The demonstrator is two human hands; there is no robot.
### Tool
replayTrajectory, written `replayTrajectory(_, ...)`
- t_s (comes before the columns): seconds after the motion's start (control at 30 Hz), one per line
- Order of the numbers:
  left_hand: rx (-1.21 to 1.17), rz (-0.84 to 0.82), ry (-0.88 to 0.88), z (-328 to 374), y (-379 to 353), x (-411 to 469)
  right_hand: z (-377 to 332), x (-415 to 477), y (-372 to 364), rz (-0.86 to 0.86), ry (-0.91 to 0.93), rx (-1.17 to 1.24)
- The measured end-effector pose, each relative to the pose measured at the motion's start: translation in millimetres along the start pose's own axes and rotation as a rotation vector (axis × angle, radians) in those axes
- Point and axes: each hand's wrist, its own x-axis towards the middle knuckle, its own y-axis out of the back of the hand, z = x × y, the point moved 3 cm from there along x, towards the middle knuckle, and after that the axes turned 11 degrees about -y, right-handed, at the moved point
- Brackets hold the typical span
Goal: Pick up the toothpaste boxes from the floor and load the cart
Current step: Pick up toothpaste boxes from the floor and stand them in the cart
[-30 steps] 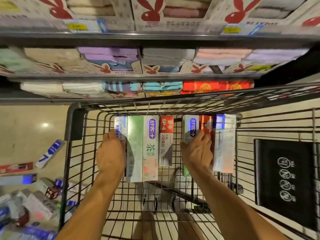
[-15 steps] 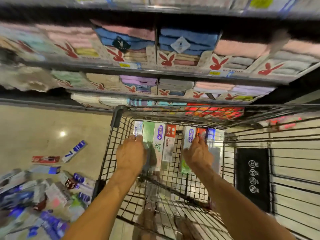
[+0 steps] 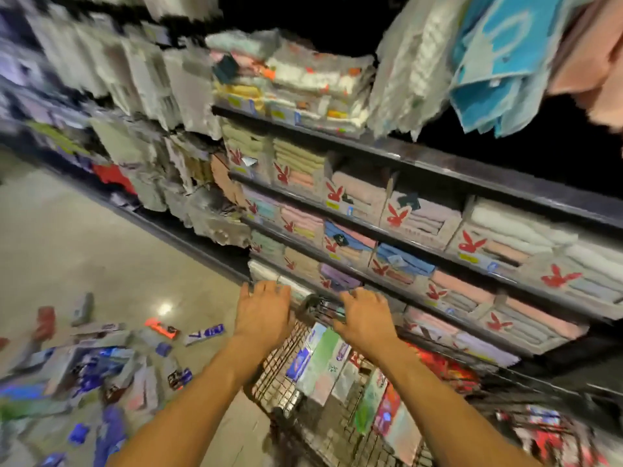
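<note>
The view is blurred by motion. Several toothpaste boxes (image 3: 322, 364) stand in a row inside the black wire cart (image 3: 278, 377) at the lower centre. My left hand (image 3: 264, 315) and my right hand (image 3: 365, 318) hover over the cart's far end, above the boxes, with fingers spread loosely and nothing in them. My right fingertips are close to the cart's far rim; I cannot tell if they touch it. A scattered pile of toothpaste boxes (image 3: 94, 369) lies on the floor to the left of the cart.
Store shelves (image 3: 421, 227) stacked with boxed towels rise right behind the cart and run off to the left. Hanging towels (image 3: 488, 62) fill the upper right. Beige floor (image 3: 84, 237) stretches along the aisle at the left.
Both hands have let go of the boxes in the cart and lifted up from them. The view has swung upward and to the left, toward the shelves.
</note>
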Motion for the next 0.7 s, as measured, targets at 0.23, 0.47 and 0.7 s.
replayTrajectory(0.23,0.0,0.039,0.294,-114,37,-106,-151,-10,60,0.091,0.323,-0.059)
replayTrajectory(0.47,-0.061,0.057,0.507,-213,15,-246,-312,-56,40,0.143,0.524,-0.063)
replayTrajectory(0.7,-0.121,-0.052,0.615,-296,-40,-359,-436,-110,-29,0.027,0.594,-0.018)
